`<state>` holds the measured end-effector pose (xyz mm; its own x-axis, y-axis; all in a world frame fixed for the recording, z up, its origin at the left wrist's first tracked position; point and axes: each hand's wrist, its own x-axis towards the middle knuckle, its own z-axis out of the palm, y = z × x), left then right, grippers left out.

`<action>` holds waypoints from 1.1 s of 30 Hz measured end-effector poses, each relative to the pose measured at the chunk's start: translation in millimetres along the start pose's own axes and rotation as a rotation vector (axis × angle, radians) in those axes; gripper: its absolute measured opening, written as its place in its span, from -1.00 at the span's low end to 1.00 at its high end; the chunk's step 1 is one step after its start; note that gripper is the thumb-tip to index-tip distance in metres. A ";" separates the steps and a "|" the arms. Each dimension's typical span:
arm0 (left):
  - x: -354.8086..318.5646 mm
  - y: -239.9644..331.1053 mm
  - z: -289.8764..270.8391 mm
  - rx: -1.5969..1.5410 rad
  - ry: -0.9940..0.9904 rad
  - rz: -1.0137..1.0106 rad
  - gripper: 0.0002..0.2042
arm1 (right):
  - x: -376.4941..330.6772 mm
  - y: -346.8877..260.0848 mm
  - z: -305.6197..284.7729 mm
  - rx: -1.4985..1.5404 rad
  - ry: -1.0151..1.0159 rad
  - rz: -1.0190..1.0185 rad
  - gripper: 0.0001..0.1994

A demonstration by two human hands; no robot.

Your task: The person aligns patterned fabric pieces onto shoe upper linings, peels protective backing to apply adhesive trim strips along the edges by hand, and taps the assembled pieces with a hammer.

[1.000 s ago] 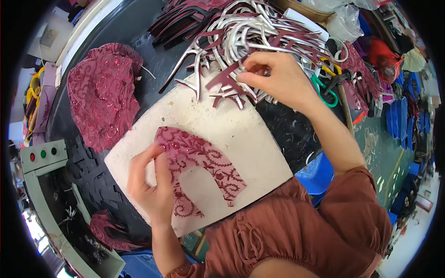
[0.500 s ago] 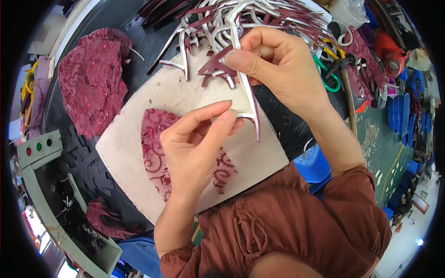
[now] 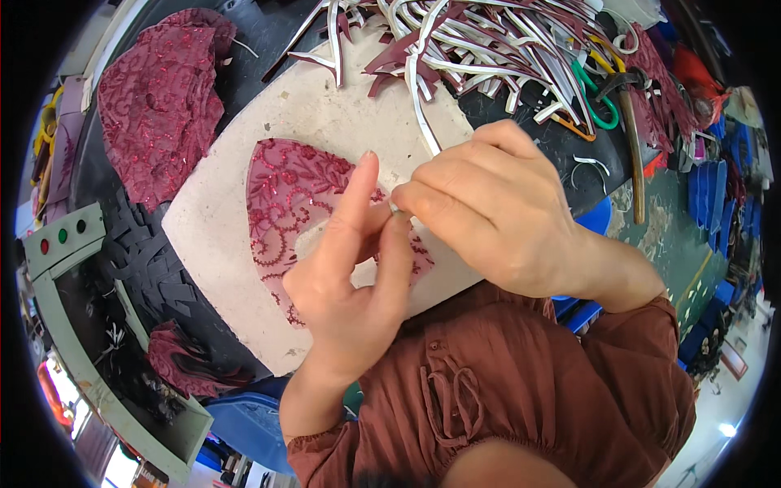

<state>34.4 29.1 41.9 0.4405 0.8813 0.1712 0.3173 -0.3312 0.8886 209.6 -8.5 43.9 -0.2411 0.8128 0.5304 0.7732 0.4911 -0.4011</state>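
Over the pale board [image 3: 220,244], my right hand [image 3: 500,215] is closed on a narrow white-and-maroon strip [image 3: 423,118], which runs down from a tangled pile. Fingertips of my left hand [image 3: 346,268] meet those of the right at a tiny pale bit of the strip, with the left index finger raised. The strip's lower end is mostly hidden by the fingers. Beneath the hands lies a curved maroon lace piece [image 3: 277,191] with beaded scrolls, partly covered by my left hand.
Similar strips [image 3: 488,49] heap at the board's far edge. Green-handled scissors [image 3: 604,110] and a hammer [image 3: 630,130] lie to the right. Stacked maroon lace pieces [image 3: 159,114] sit at left, above black scraps [image 3: 154,260] and a grey machine frame [image 3: 73,342].
My right hand has come down and toward me, drawing the strip lower until its fingertips meet the left hand's. My left index finger has risen. The whole view has shifted slightly.
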 end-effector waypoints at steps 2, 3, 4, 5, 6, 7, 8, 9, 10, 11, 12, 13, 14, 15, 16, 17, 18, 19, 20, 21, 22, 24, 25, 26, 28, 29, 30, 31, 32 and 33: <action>0.8 0.0 1.4 0.042 0.013 0.068 -0.47 | 0.7 -3.9 -8.3 -0.065 -0.090 -0.019 -0.66; 1.7 -0.3 2.3 0.116 0.008 0.141 -0.47 | 1.0 -4.2 -11.3 -0.107 -0.185 -0.050 -0.66; 2.2 -0.2 2.8 0.168 0.023 0.244 -0.47 | 1.4 -4.6 -12.8 -0.124 -0.158 -0.029 -0.66; 2.7 -0.3 3.2 0.187 0.002 0.214 -0.47 | 1.5 -3.9 -11.3 -0.073 -0.167 -0.031 -0.71; 3.6 -0.6 3.1 0.186 0.018 0.260 -0.50 | 1.7 -2.0 -9.4 -0.022 -0.176 -0.034 -0.77; 4.2 -0.9 2.2 0.200 0.018 0.270 -0.52 | 1.3 1.8 -6.0 -0.023 -0.176 -0.035 -0.77; 4.9 -1.3 0.5 0.183 0.034 0.307 -0.52 | 0.9 7.9 -3.7 0.067 -0.107 0.050 -0.81; 5.6 -1.8 -2.3 0.082 0.000 0.199 -0.58 | -0.8 13.4 -1.7 0.156 -0.037 0.133 -0.86; 6.7 -2.8 -5.5 -0.021 -0.032 0.098 -0.64 | -4.0 19.0 -2.5 0.149 -0.035 0.128 -0.86; 9.7 -6.0 -9.1 -0.223 -0.041 -0.109 -0.69 | -8.5 25.1 -7.3 0.583 0.159 0.389 -0.87; 12.9 -9.4 -14.0 -0.431 -0.051 -0.281 -0.74 | -15.4 28.8 -10.3 1.020 0.316 0.727 -0.86; 18.3 -14.7 -18.5 -0.520 -0.050 -0.374 -0.77 | -24.8 37.0 -26.5 1.224 0.442 0.662 -0.87; 23.1 -20.6 -21.6 -0.521 -0.026 -0.428 -0.76 | -36.1 44.3 -51.8 1.394 0.523 0.730 -0.88; 26.2 -24.9 -25.9 -0.458 -0.021 -0.436 -0.76 | -49.0 44.7 -71.6 1.342 0.448 0.717 -0.92; 28.5 -29.5 -28.6 -0.388 0.002 -0.489 -0.75 | -64.5 44.5 -91.0 1.262 0.363 0.671 -0.95; 28.6 -32.7 -30.6 -0.374 -0.034 -0.441 -0.75 | -81.9 36.8 -111.3 0.897 0.018 0.842 -0.96; 27.5 -35.4 -32.1 -0.310 -0.026 -0.520 -0.75 | -98.2 30.2 -127.8 0.567 -0.282 0.824 -0.93; 25.2 -37.3 -31.1 -0.287 -0.056 -0.482 -0.75 | -111.8 29.5 -135.9 0.508 -0.315 0.895 -0.93; 21.7 -37.6 -30.4 -0.321 -0.099 -0.401 -0.75 | -120.4 30.2 -139.0 0.321 -0.416 0.743 -0.93; 18.5 -37.8 -27.4 -0.293 -0.140 -0.344 -0.76 | -122.6 32.8 -142.0 0.135 -0.507 0.513 -0.92; 14.6 -35.8 -24.4 -0.285 -0.176 -0.281 -0.76 | -119.1 37.7 -137.3 0.138 -0.375 0.645 -0.91; 9.7 -30.8 -14.9 -0.203 -0.177 -0.242 -0.77 | -90.4 67.3 -115.7 0.175 -0.143 0.825 -0.87; 7.5 -25.9 -11.3 -0.149 -0.223 -0.153 -0.76 | -67.4 85.2 -95.1 0.261 -0.011 0.824 -0.79; 6.6 -20.5 -5.5 -0.111 -0.264 -0.076 -0.76 | -43.2 99.8 -77.3 0.354 0.042 0.851 -0.65; 3.8 -4.5 4.3 -0.058 -0.294 -0.022 -0.73 | 1.5 118.4 -42.9 0.496 0.070 0.967 -0.43; 3.6 4.0 11.5 -0.061 -0.360 0.086 -0.73 | 19.1 121.1 -29.4 0.506 0.048 1.046 -0.42; 4.5 12.3 15.5 -0.080 -0.398 0.211 -0.72 | 33.3 122.2 -20.6 0.466 -0.037 1.117 -0.52; 5.7 20.2 20.9 -0.059 -0.420 0.201 -0.72 | 39.8 116.4 -18.7 0.572 0.047 1.084 -0.55; 8.3 26.6 24.6 -0.152 -0.480 0.225 -0.77 | 45.8 110.4 -17.8 0.655 0.112 1.113 -0.58; 14.0 31.2 22.9 -0.200 -0.606 0.230 -0.80 | 43.2 101.9 -26.3 0.741 0.211 1.047 -0.69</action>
<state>69.7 23.4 62.3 0.8896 0.4319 0.1487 0.0233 -0.3679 0.9296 293.4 68.4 45.6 0.4250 0.8816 -0.2051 0.0142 -0.2330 -0.9724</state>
